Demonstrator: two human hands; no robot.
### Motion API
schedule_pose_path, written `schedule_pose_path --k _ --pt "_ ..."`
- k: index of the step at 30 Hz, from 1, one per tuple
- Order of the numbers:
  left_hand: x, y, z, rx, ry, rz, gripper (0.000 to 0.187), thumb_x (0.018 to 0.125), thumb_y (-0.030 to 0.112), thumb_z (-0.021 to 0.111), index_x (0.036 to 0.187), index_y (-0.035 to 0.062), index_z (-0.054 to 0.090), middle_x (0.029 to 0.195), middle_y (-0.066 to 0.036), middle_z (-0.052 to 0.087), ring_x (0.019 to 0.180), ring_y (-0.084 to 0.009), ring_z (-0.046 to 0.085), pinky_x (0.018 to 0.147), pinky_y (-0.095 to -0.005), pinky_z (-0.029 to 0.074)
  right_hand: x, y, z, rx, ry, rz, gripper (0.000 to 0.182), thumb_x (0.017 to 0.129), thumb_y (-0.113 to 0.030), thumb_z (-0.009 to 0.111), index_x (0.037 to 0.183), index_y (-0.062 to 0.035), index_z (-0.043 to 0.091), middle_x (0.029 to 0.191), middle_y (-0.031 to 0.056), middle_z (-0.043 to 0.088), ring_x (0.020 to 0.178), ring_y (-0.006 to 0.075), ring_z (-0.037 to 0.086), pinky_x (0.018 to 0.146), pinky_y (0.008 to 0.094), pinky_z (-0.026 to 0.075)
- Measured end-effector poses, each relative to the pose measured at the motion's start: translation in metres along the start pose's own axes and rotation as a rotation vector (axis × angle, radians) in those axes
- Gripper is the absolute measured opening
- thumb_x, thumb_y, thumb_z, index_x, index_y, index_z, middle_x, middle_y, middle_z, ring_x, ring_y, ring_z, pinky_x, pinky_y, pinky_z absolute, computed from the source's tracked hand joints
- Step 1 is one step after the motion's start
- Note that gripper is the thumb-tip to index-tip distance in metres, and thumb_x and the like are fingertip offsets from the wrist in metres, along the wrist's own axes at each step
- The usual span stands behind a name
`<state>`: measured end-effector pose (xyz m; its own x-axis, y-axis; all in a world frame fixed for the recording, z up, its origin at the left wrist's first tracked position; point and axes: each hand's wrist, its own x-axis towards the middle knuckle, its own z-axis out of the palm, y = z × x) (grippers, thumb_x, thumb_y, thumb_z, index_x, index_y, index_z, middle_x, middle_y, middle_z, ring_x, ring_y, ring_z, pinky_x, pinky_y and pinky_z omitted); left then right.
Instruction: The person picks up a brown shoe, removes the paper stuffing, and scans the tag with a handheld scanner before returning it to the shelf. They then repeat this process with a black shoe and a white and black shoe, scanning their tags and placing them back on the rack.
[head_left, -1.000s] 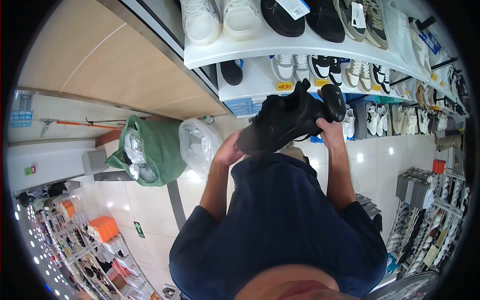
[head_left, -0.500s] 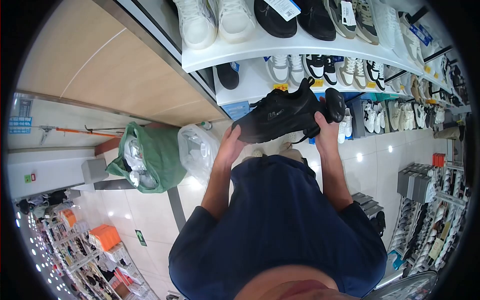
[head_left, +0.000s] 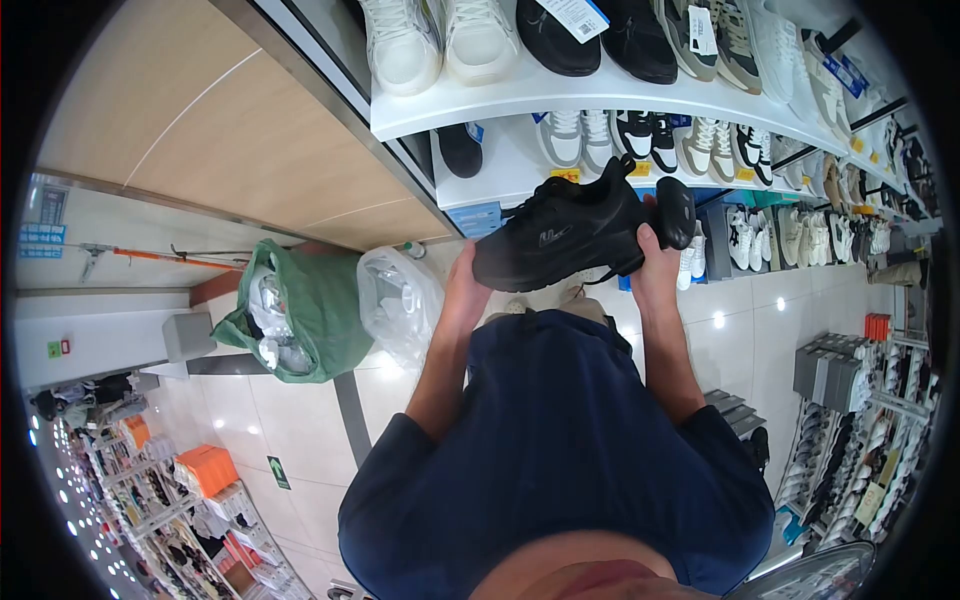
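A black sneaker (head_left: 560,232) with a small pale side logo is held sideways in front of my body, toe to the left. My left hand (head_left: 466,288) grips its toe end. At the heel end, my right hand (head_left: 656,268) is closed with the thumb up, against the sneaker's heel. A second dark, rounded item (head_left: 676,212), apparently the other black shoe seen end-on, sits at the same right hand, its far side hidden. A black lace hangs below the sneaker's heel.
White shelves (head_left: 480,112) with several pairs of shoes stand just ahead. A green bag (head_left: 320,310) and a clear plastic bag (head_left: 398,300) are on the left. Shoe racks (head_left: 860,440) stand at right; grey boxes (head_left: 735,410) sit on the floor.
The sneaker has shifted slightly right and turned a little in my hands. My left fingers have moved along its toe. Both hands still hold on.
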<state>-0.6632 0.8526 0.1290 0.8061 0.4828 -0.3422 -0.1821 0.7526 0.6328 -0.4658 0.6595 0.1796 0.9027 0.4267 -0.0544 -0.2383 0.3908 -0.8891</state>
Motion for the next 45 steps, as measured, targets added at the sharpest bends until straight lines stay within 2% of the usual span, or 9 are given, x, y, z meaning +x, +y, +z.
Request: schedule_pose_path --k 9,15,18,20,24,28,34,41,45 --pt "0.004 0.007 -0.001 -0.031 -0.133 0.168 0.049 0.110 0.039 0.030 0.144 0.0061 0.043 0.142 -0.011 0.053 0.130 -0.0242 0.053 0.108 -0.0419 0.044 -0.005 -0.017 -0.006 0.083 -0.269 0.049 0.088 0.080 -0.011 0.076 0.153 -0.0060 0.029 0.156 0.0157 0.035 0.140 0.0291 0.042 0.114 0.0430 0.039" --pt "0.014 0.011 -0.003 0.006 -0.189 0.117 0.049 0.109 0.038 0.036 0.145 0.0060 0.040 0.140 -0.012 0.051 0.129 -0.0238 0.050 0.109 -0.0393 0.040 -0.009 -0.038 0.006 -0.186 -0.442 -0.175 0.102 0.067 -0.026 0.089 0.151 -0.0028 0.035 0.146 0.0218 0.045 0.132 0.0304 0.049 0.110 0.0422 0.043" --pt "0.017 0.014 0.000 0.394 -0.025 0.123 0.041 0.106 0.032 0.045 0.135 0.0038 0.052 0.128 -0.014 0.060 0.117 -0.0249 0.059 0.099 -0.0366 0.046 -0.010 -0.039 0.009 -0.230 -0.403 -0.242 0.098 0.062 -0.020 0.092 0.145 -0.0022 0.042 0.139 0.0194 0.052 0.128 0.0286 0.053 0.106 0.0402 0.044" --pt "0.007 0.030 0.031 1.095 0.319 0.687 0.032 0.098 0.029 0.060 0.108 0.0006 0.067 0.099 -0.018 0.070 0.091 -0.0292 0.067 0.082 -0.0362 0.051 -0.013 -0.046 0.012 -0.346 -0.424 -0.265 0.095 0.062 -0.017 0.091 0.143 -0.0016 0.043 0.138 0.0183 0.053 0.127 0.0276 0.053 0.105 0.0393 0.045" --pt "-0.014 0.059 0.094 1.454 0.090 0.362 0.035 0.084 0.033 0.074 0.078 -0.0017 0.069 0.070 -0.020 0.065 0.067 -0.0375 0.065 0.065 -0.0408 0.052 -0.022 -0.047 0.025 -0.516 -0.462 -0.244 0.090 0.061 -0.006 0.090 0.139 -0.0005 0.046 0.137 0.0152 0.055 0.125 0.0248 0.055 0.104 0.0373 0.045" --pt "0.009 0.038 0.071 1.485 -0.023 0.273 0.031 0.084 0.029 0.072 0.083 -0.0017 0.070 0.074 -0.022 0.066 0.072 -0.0382 0.066 0.067 -0.0406 0.051 -0.028 -0.036 0.027 -0.547 -0.452 -0.191 0.086 0.063 0.001 0.086 0.138 -0.0015 0.047 0.133 0.0127 0.057 0.123 0.0242 0.057 0.103 0.0382 0.046" --pt "0.008 0.043 0.050 0.530 -0.244 0.109 0.019 0.099 0.011 0.054 0.101 -0.0020 0.068 0.089 0.001 0.067 0.079 -0.0054 0.060 0.070 -0.0236 0.048 -0.005 -0.043 0.005 -0.382 -0.437 -0.175 0.086 0.063 -0.005 0.084 0.140 -0.0014 0.046 0.136 0.0166 0.055 0.125 0.0281 0.055 0.105 0.0410 0.045" --pt "0.003 0.052 0.054 0.589 -0.241 0.181 0.027 0.099 0.009 0.051 0.115 -0.0056 0.065 0.101 -0.002 0.068 0.092 -0.0081 0.060 0.084 -0.0227 0.047 0.004 -0.031 -0.002 -0.279 -0.434 -0.143 0.092 0.065 -0.017 0.086 0.145 -0.0010 0.043 0.143 0.0200 0.050 0.130 0.0314 0.051 0.109 0.0434 0.043" --pt "-0.006 0.063 0.068 0.790 -0.254 0.336 0.014 0.095 0.010 0.055 0.091 -0.0032 0.057 0.080 -0.003 0.054 0.074 -0.0113 0.050 0.068 -0.0282 0.042 0.008 -0.024 -0.005 -0.229 -0.449 -0.123 0.094 0.066 -0.019 0.088 0.146 -0.0014 0.042 0.146 0.0210 0.047 0.134 0.0319 0.049 0.111 0.0440 0.041"
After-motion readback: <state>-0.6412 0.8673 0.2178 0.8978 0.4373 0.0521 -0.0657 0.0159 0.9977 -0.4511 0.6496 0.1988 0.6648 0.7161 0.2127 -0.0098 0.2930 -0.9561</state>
